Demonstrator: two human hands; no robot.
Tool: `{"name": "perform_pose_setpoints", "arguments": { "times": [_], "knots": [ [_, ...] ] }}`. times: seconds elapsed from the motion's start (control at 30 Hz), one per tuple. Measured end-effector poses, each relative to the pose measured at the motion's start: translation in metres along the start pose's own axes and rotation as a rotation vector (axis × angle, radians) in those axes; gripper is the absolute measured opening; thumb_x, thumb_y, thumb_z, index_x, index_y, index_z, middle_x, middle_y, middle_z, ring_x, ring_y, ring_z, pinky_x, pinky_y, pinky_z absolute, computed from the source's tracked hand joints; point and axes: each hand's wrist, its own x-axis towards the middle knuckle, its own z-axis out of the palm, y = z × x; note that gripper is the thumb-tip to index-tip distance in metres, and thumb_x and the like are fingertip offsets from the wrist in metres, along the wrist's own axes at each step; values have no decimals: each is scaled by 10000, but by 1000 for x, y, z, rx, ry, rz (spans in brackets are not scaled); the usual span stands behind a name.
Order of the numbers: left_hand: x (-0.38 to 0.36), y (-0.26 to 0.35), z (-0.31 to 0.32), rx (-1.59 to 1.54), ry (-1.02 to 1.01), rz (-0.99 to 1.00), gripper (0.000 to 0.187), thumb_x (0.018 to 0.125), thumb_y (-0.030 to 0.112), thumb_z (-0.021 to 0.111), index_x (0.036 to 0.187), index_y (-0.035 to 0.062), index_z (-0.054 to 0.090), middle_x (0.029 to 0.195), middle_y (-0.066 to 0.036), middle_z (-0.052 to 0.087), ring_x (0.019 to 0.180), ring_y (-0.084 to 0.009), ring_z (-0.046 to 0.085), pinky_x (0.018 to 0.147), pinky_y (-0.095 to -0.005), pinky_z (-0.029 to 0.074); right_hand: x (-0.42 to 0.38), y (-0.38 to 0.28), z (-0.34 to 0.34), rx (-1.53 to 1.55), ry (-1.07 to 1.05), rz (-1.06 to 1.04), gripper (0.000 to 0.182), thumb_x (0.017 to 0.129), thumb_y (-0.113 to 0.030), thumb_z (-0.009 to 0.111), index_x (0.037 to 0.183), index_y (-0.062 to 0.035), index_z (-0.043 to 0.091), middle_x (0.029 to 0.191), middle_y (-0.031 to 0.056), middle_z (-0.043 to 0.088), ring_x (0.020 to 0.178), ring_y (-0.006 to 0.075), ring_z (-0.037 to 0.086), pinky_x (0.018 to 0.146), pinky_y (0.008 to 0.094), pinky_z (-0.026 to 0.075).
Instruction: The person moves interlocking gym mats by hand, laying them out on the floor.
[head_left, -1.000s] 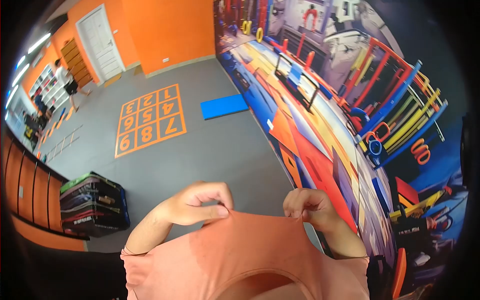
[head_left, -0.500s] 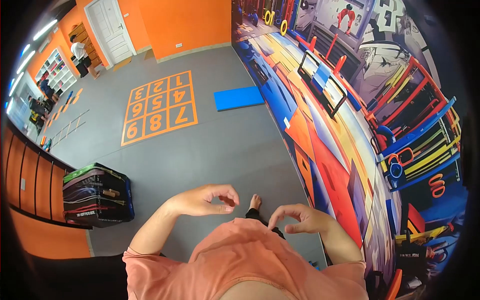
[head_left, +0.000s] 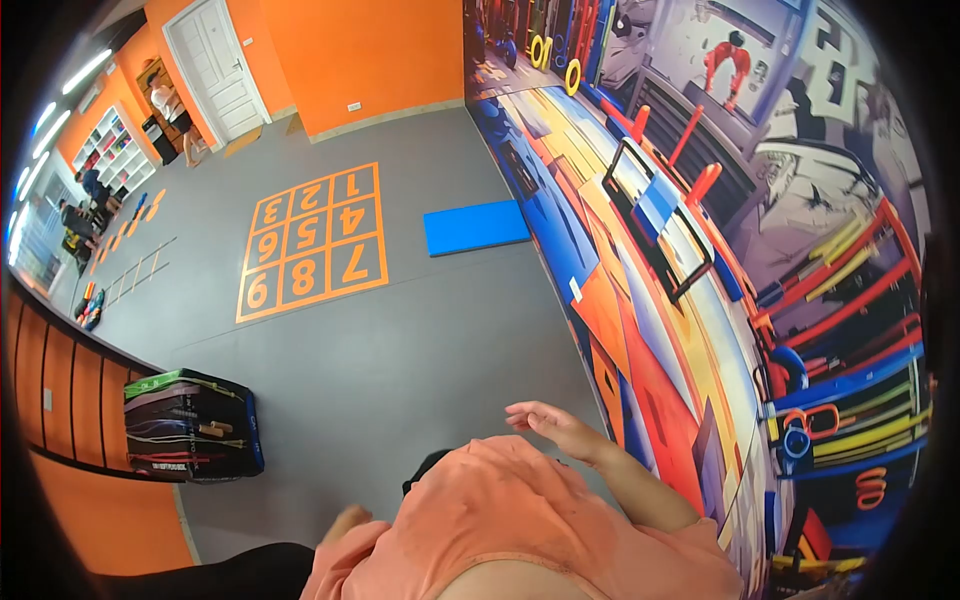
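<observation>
Gently: hold right hand (head_left: 555, 428) loose, fingers spread and empty, just above the orange shirt (head_left: 500, 510) at the chest. Cannot tell how open left hand (head_left: 345, 522) is, half hidden low beside the shirt's edge. Smooth the fabric without tugging.

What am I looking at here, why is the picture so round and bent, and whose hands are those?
A person wears a wide-angle camera on the head, aimed forward and down, so the view curves. At the bottom is their own orange shirt. The right hand is raised, open and empty. The left hand shows only partly beside the shirt and seems to hold nothing. On the grey floor lie a painted number grid, a blue mat and a stacked box. A colourful mural covers the right wall. Other people stand far off by the white door.
</observation>
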Motion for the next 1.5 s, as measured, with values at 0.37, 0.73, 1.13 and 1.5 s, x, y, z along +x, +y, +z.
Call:
{"name": "perform_pose_setpoints", "arguments": {
  "times": [0.37,0.73,1.13,1.5],
  "knots": [
    [78,87,-4,-629,-102,-121,528,958,402,646,1338,38,606,1254,-181,679,1105,-306,657,937,-467,527,172,-54,-113,-133,84,46,515,1062,-359,551,1475,-57,497,1472,125,529,1402,216,473,1165,365,356],
    [343,236,-301,-989,-190,20,632,930,476,666,1346,6,589,1231,-173,680,1110,-277,652,979,-424,514,363,87,-279,-108,538,433,632,998,-516,587,1421,-48,561,1320,117,658,1221,227,609,1052,389,459],
    [504,292,-342,-351,-876,477,649,965,447,578,1436,5,517,1362,-193,639,1245,-278,600,1059,-444,470,349,131,-361,-66,653,538,615,993,-570,571,1375,-88,589,1050,10,640,933,137,590,807,326,499],
    [517,378,-353,-550,-543,502,627,978,415,575,1449,8,496,1370,-193,626,1231,-292,605,1046,-452,482,436,66,-523,96,510,493,585,966,-516,637,1386,-110,602,1198,43,658,1052,164,620,883,332,518]
  ]
}}
